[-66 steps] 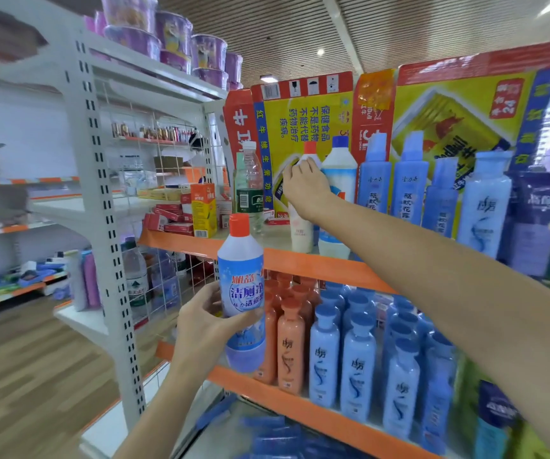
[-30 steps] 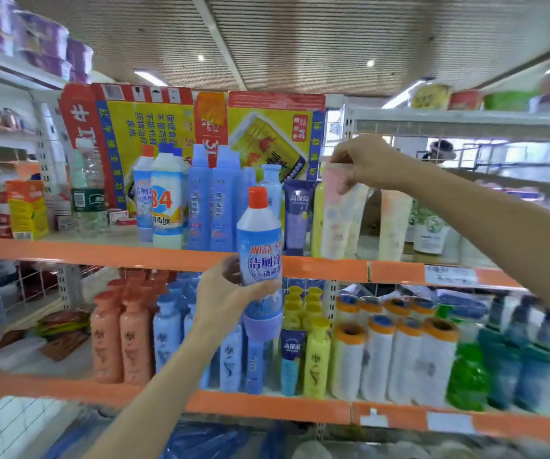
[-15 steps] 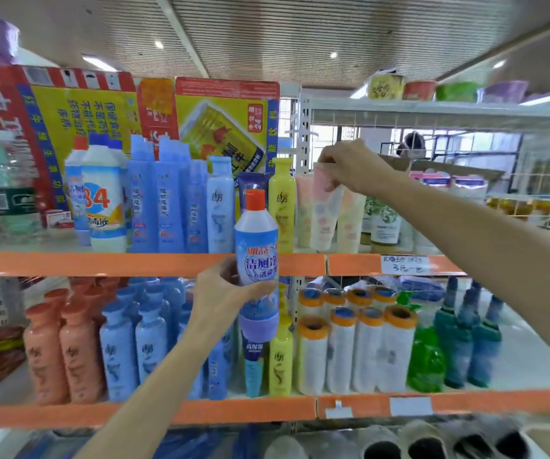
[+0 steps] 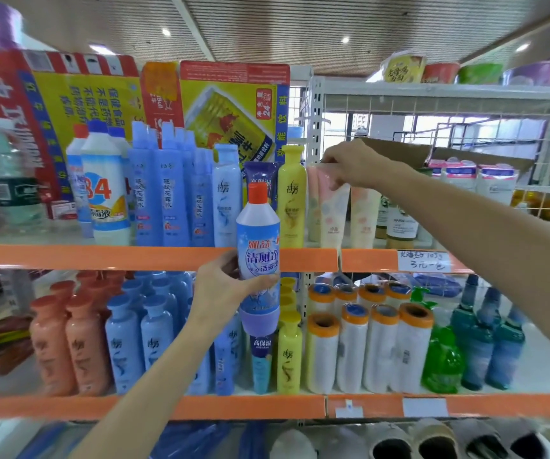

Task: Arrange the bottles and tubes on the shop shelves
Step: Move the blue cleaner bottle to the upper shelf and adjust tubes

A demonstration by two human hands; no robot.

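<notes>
Left hand (image 4: 224, 286) grips blue cleaner bottle (image 4: 259, 260) upright before upper shelf's orange front edge (image 4: 101, 257), probably parked awaiting a slot. Right hand (image 4: 349, 164) pinches pink tube (image 4: 331, 207) top, seemingly to straighten it there.

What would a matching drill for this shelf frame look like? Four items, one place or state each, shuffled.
Items:
1. red-capped blue bottle
2. pink tube
3. yellow bottle
4. green spray bottle

Places or states:
A. standing on the lower shelf, right part
B. pinched at its top by the right hand
C. standing on the upper shelf, just left of the pink tubes
D. held in front of the shelves by the left hand

Pairs: 1-D, 2-B, 3-C, 4-A
</notes>
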